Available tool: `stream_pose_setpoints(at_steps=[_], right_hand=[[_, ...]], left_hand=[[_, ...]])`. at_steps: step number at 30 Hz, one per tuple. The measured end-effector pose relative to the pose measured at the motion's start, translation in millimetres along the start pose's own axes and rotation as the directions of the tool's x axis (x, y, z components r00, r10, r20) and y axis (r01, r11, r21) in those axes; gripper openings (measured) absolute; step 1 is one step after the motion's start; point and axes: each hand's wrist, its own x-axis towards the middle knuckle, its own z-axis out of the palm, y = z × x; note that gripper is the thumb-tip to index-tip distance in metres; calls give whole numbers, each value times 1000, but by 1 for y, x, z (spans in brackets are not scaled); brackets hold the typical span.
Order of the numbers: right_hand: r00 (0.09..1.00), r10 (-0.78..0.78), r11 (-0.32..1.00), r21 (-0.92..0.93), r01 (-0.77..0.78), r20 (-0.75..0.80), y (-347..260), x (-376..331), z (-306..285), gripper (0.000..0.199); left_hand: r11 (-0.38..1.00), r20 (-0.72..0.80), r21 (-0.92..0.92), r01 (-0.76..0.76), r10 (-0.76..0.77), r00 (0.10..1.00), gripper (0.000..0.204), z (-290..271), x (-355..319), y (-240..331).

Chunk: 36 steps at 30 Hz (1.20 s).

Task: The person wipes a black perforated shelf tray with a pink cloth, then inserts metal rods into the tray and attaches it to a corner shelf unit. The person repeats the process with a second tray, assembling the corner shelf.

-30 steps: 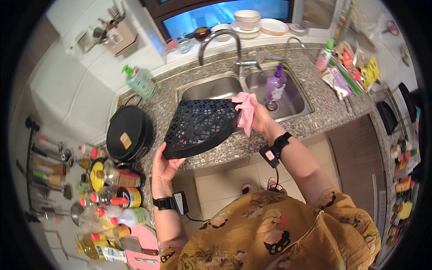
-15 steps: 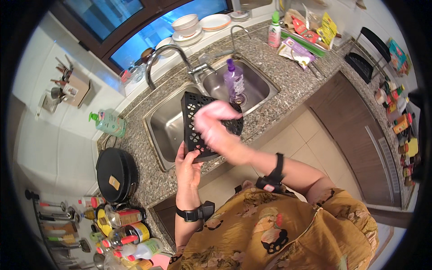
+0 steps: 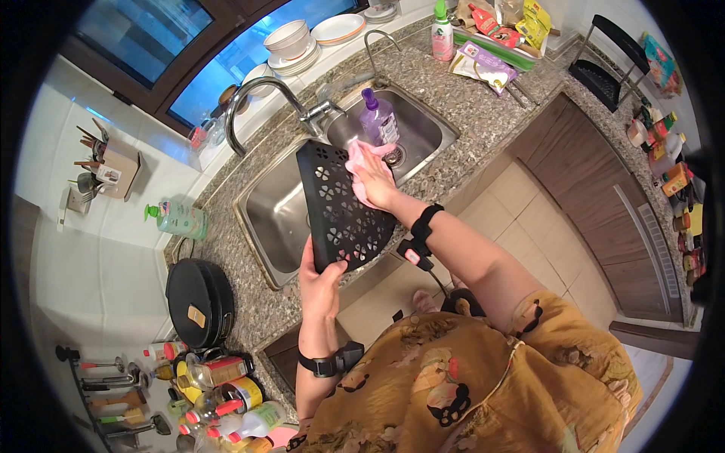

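Note:
A black corner shelf, pierced with flower-shaped holes, is held tilted over the left sink basin. My left hand grips its near lower corner, thumb on the perforated face and fingers behind. My right hand presses a pink cloth against the shelf's far right part, fingers closed over the cloth. Behind it, in the right basin, a purple pump bottle stands near the drain.
The curved chrome faucet arches above the left basin. A round black appliance and a green soap bottle stand left on the granite counter. Stacked bowls line the sill. Another black rack stands far right; sauce bottles crowd the lower left.
My right hand and the cloth have moved from the shelf's middle to its far right part, showing more of the perforated face. The whole view has shifted slightly.

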Motion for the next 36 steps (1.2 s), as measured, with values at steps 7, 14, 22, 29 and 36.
stream_pose_setpoints(at_steps=[7, 14, 22, 29, 36], right_hand=[[964, 155, 970, -219, -107, 215, -30, -65, 10, 67], [840, -192, 955, -101, 279, 508, -121, -129, 18, 67], [836, 19, 849, -450, 276, 548, -152, -25, 7, 51], [986, 71, 942, -336, -16, 151, -8, -17, 3, 64], [891, 158, 920, -391, 24, 426, -81, -116, 4, 68]], left_hand=[[982, -163, -190, -12, -20, 986, 67, -22, 5, -8], [988, -112, -150, 21, -38, 993, 68, -27, 9, -7], [999, -154, -36, -25, 19, 988, 80, -19, -10, -14], [996, -138, -87, -23, 11, 990, 77, -20, -7, -19], [972, -219, -224, -73, 23, 975, 61, -23, 7, -18]])
